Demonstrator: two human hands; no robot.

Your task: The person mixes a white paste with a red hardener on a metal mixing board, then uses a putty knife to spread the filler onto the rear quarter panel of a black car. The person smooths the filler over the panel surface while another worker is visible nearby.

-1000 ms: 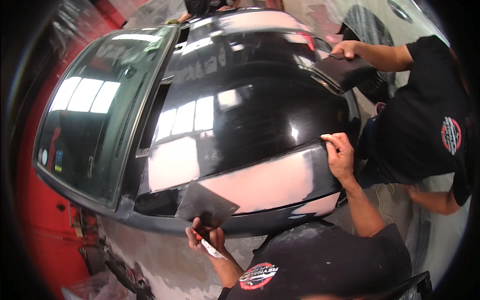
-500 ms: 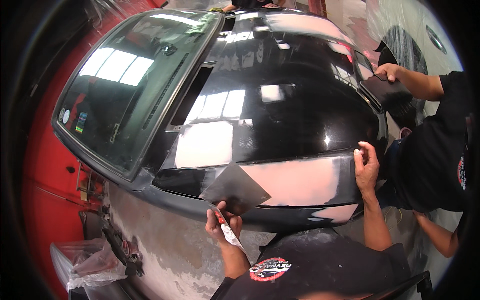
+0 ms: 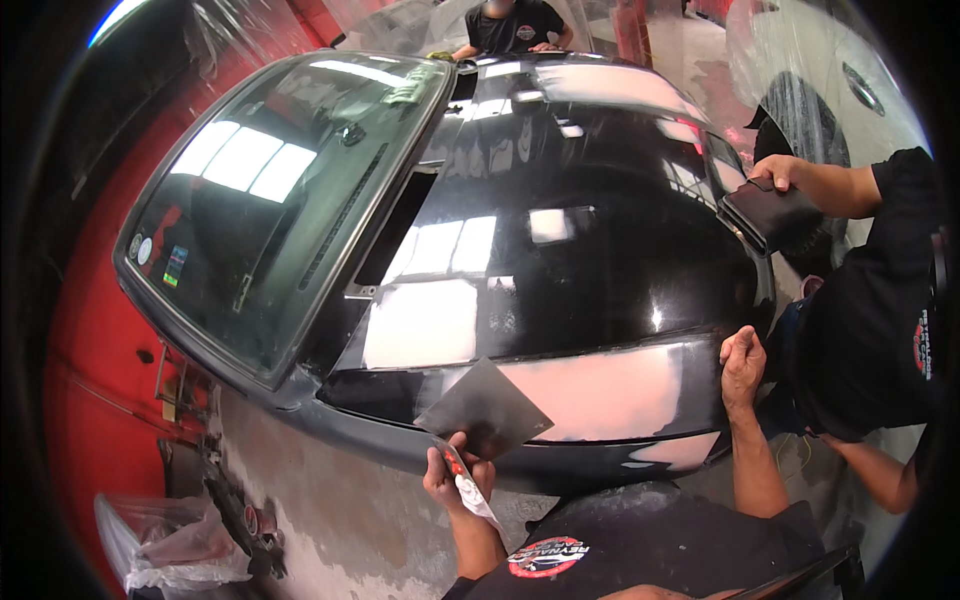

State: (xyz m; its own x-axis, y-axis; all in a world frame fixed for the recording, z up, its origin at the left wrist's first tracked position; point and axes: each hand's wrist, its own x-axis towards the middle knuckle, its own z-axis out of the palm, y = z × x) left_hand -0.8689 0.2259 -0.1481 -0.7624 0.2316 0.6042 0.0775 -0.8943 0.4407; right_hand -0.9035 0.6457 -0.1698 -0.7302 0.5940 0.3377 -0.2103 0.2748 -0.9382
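Note:
My left hand (image 3: 462,480) is closed around a thin dark grey square sheet (image 3: 486,408), tilted up in front of the car's near fender. In the same grip is a narrow flat piece (image 3: 468,488) with red spots and a white, crumpled-looking lower end; its kind is unclear. My right hand (image 3: 742,368) is closed with fingers curled in, beside the front corner of the hood, and nothing shows in it. Below both hands lies the black car hood (image 3: 590,265). A pinkish filler patch (image 3: 610,390) covers the near edge, and a whitish patch (image 3: 422,325) sits nearer the windshield.
A co-worker (image 3: 860,290) at the right holds a dark flat panel (image 3: 775,212) by the headlight. Another person (image 3: 515,25) stands across the car. The windshield (image 3: 270,210) is at left. Plastic-wrapped material (image 3: 170,540) lies lower left, and a plastic-draped vehicle (image 3: 850,110) stands far right.
The view has tipped up, showing more of the person across the car. My right hand has gone from loosely bent fingers to closed. The left hand keeps its hold on the sheet.

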